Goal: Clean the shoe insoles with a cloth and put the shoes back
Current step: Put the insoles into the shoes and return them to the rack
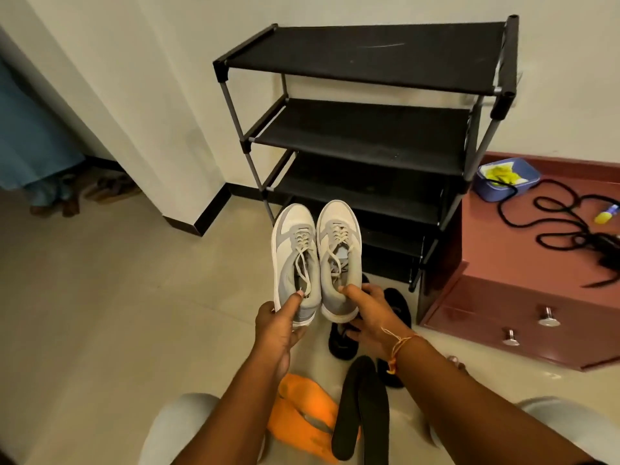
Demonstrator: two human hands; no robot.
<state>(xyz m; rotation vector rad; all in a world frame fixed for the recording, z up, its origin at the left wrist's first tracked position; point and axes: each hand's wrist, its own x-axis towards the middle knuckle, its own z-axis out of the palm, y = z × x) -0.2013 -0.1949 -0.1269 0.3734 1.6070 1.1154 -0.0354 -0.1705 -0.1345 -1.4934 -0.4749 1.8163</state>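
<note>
Head view: your left hand [278, 325] grips the left sneaker [291, 250] at its heel, thumb on the collar; your right hand [369, 317] holds the right sneaker [339, 243] likewise. Toes point to 12 o'clock, toward the rack [369, 135]. Probably light, soft-sided; the heel is the firmest hold. Black insole [364, 397] and orange cloth [295, 409] lie at 6 o'clock.

The sneakers [288, 263] are grey and white, cloth [295, 411] orange, insole [362, 407] and rack [365, 48] black.
</note>
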